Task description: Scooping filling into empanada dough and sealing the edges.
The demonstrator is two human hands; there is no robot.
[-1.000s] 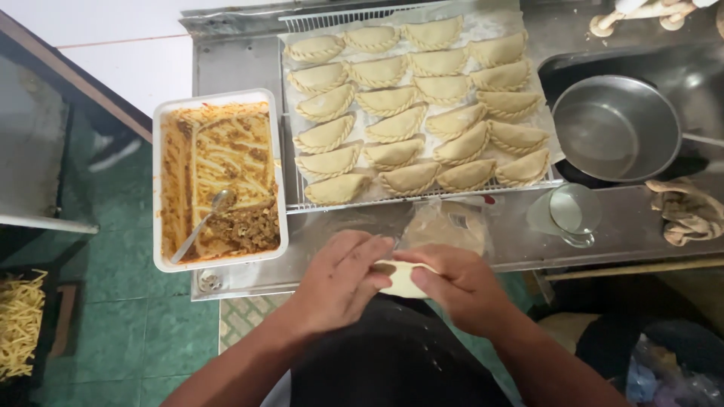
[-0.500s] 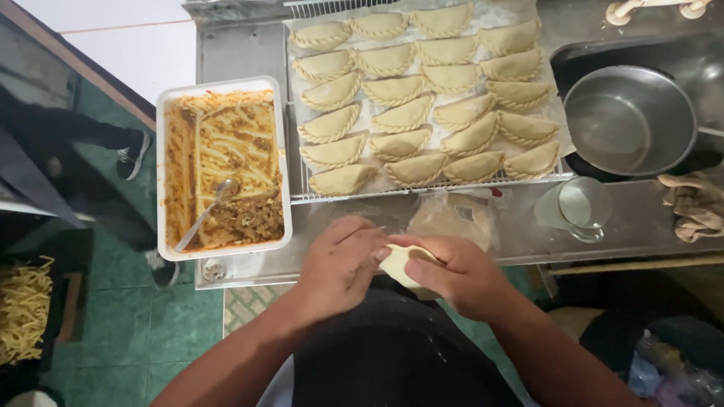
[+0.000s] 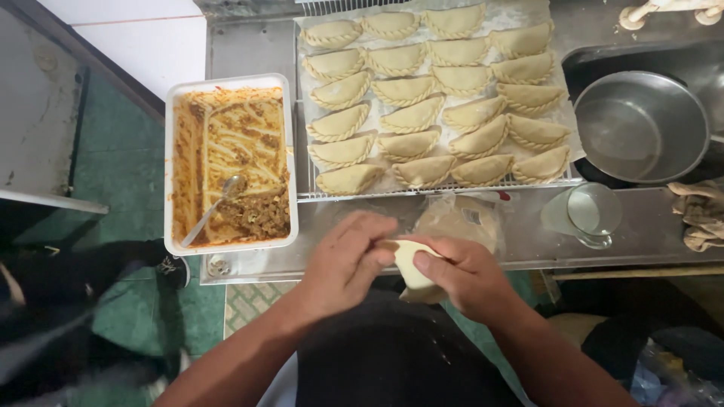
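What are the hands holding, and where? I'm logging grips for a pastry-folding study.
Both the left hand and right hand hold one folded dough pastry, fingers pinching its upper edge.

This was a small kitchen where food was made by hand. A steel tabletop (image 3: pixel 528 241) carried a wire rack (image 3: pixel 302 113) lined with rows of folded, crimped pastries (image 3: pixel 411 117), a white tray (image 3: pixel 290 151) of meat filling with a spoon (image 3: pixel 215 207), and a glass of water (image 3: pixel 593 213). A metal pan (image 3: pixel 639 126) sat to one side, above a green tiled floor (image 3: pixel 121 151).
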